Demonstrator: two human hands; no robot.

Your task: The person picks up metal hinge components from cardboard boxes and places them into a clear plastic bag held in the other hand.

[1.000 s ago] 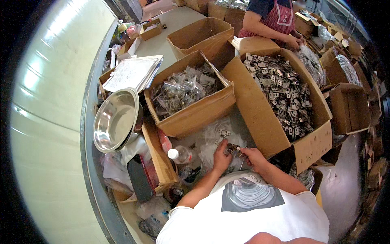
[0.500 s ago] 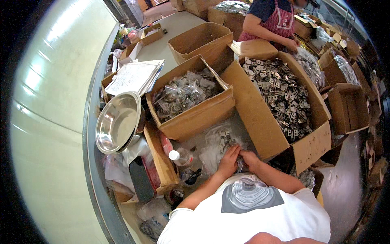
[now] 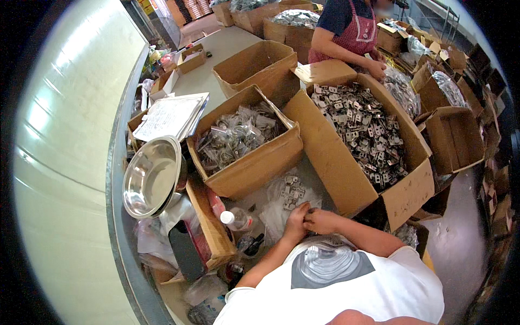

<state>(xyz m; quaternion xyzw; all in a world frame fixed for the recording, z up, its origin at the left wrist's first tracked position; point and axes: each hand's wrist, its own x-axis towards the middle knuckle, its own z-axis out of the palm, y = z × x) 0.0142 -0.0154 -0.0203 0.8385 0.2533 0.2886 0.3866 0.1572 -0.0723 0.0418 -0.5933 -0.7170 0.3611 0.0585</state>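
Observation:
My left hand (image 3: 296, 222) and my right hand (image 3: 322, 221) meet close in front of my shirt, fingers bent and drawn together. Whatever lies between them is hidden or too small to make out. Just beyond the fingertips, a small heap of metal clips (image 3: 293, 193) rests on clear plastic bags (image 3: 275, 212). To the right stands an open carton (image 3: 337, 179) full of similar metal pieces (image 3: 368, 132). A second carton (image 3: 254, 165), beyond my left hand, holds filled clear bags (image 3: 238, 135).
Left of my hands are a capped plastic bottle (image 3: 236, 219), a dark phone-like slab (image 3: 186, 252) and steel bowls (image 3: 153, 176). Papers (image 3: 169, 116) lie on a box. Behind stands a bare-looking carton (image 3: 254, 62). A co-worker in a checked apron (image 3: 355, 32) stands at the far right.
My hands have drawn closer together and slightly nearer my body, uncovering more of the clip heap. The whole view has shifted a little. The co-worker's hand has moved slightly.

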